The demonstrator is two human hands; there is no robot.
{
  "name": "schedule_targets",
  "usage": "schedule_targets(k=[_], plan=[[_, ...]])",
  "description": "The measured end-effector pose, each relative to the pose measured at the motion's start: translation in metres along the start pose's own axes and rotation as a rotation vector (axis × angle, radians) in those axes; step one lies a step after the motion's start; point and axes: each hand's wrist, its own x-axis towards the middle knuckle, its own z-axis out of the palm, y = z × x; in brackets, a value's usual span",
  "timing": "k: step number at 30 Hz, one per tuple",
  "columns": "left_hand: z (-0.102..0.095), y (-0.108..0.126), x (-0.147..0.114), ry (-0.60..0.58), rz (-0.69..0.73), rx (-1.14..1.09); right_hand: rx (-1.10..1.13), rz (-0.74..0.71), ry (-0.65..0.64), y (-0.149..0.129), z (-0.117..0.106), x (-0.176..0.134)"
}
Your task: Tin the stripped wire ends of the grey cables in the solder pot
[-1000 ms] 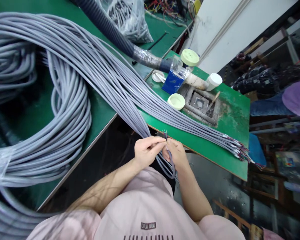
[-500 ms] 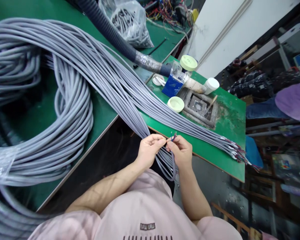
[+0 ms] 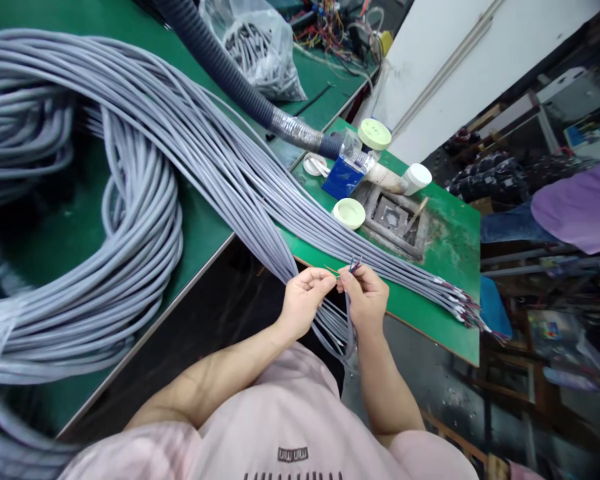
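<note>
Both of my hands meet over the edge of the green bench, thumbs and fingers pinched. My right hand (image 3: 367,297) grips the end of a grey cable (image 3: 351,327), whose thin coloured wires (image 3: 355,264) fan out above the fingers. My left hand (image 3: 307,297) pinches a thin wire (image 3: 333,271) from that end, greenish with a bare-looking tip. Beneath my hands hang more grey cables (image 3: 330,330). Just beyond, a long bundle of grey cables (image 3: 325,223) lies across the bench, with stripped, dark red and white ends (image 3: 465,307) at the right.
Large coils of grey cable (image 3: 150,267) cover the left table. A dark ribbed hose (image 3: 240,87) runs to a blue box (image 3: 343,178). Near it are a pale green dish (image 3: 350,213), a white cup (image 3: 417,178) and a square sooty tray (image 3: 417,248). Another person in purple (image 3: 580,207) is at right.
A thin wire now shows stretched between my two hands, its tip sticking out past my left fingers. My right hand has turned slightly, and the camera view has shifted a little.
</note>
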Motion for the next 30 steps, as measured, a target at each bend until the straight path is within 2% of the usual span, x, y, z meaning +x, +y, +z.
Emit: schedule_targets(k=[4, 6, 10, 12, 15, 18, 23, 30], plan=[[0.0, 0.005, 0.008, -0.048, 0.006, 0.088, -0.074, 0.022, -0.042, 0.001, -0.01, 0.016], [-0.003, 0.011, 0.012, -0.072, 0.081, 0.227, -0.154, 0.016, -0.049, -0.001, -0.019, 0.035], [-0.017, 0.018, 0.025, -0.069, 0.451, 0.569, -0.366, -0.051, -0.065, -0.006, -0.038, 0.092], [-0.027, 0.017, 0.033, -0.085, 0.627, 0.716, -0.457, -0.032, -0.119, -0.005, -0.043, 0.122], [-0.04, 0.011, 0.044, -0.145, 0.809, 0.883, -0.644, -0.003, -0.193, 0.002, -0.044, 0.156], [-0.046, 0.007, 0.049, -0.223, 0.943, 0.982, -0.898, 0.0, -0.239, 0.007, -0.038, 0.176], [-0.048, 0.007, 0.051, -0.247, 1.007, 1.02, -1.18, 0.056, -0.31, 0.003, -0.026, 0.188], [-0.049, 0.006, 0.052, -0.256, 1.04, 1.024, -1.32, 0.073, -0.372, 0.003, -0.015, 0.193]])
